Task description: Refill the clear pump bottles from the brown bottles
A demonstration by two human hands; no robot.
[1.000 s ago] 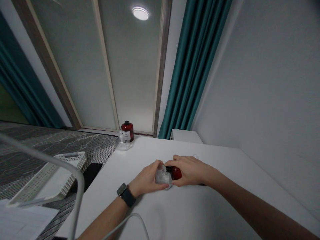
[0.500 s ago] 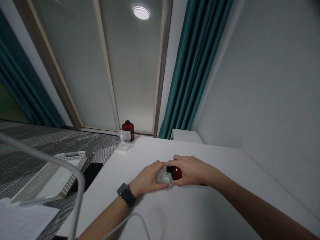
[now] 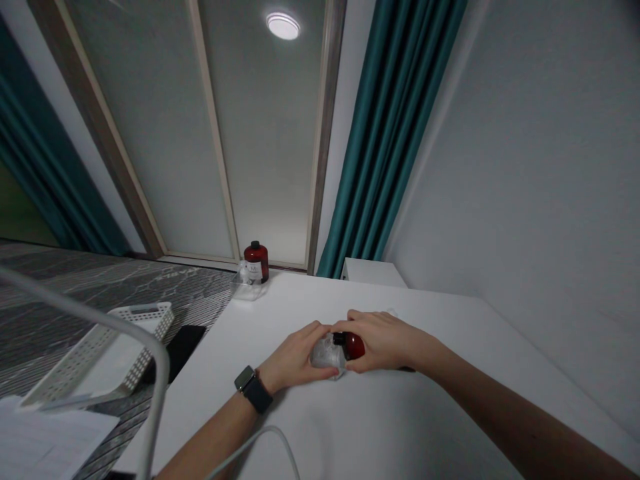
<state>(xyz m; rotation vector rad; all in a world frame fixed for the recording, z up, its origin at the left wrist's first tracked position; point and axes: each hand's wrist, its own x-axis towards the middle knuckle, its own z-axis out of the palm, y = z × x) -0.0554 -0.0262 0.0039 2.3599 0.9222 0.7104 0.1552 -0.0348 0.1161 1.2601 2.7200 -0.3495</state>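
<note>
My left hand (image 3: 299,357), with a dark watch on its wrist, is closed around a clear glass vessel (image 3: 326,355) over the white table. From the right, my right hand (image 3: 377,341) grips a dark red bottle (image 3: 355,347) with a black neck or cap. The bottle lies tilted sideways, its black end pointing left over the clear vessel. Whether that end is capped, and whether any liquid runs from it, I cannot tell. My palm and fingers hide most of the bottle. A small dark thing shows partly beneath my right wrist.
At the table's far left corner stands another red bottle (image 3: 257,260) with a white label, beside a clear tray (image 3: 247,291). White basket (image 3: 83,363), black flat object (image 3: 185,347) and papers (image 3: 50,437) are at left. A pale curved bar (image 3: 159,373) and cable (image 3: 280,433) cross the foreground.
</note>
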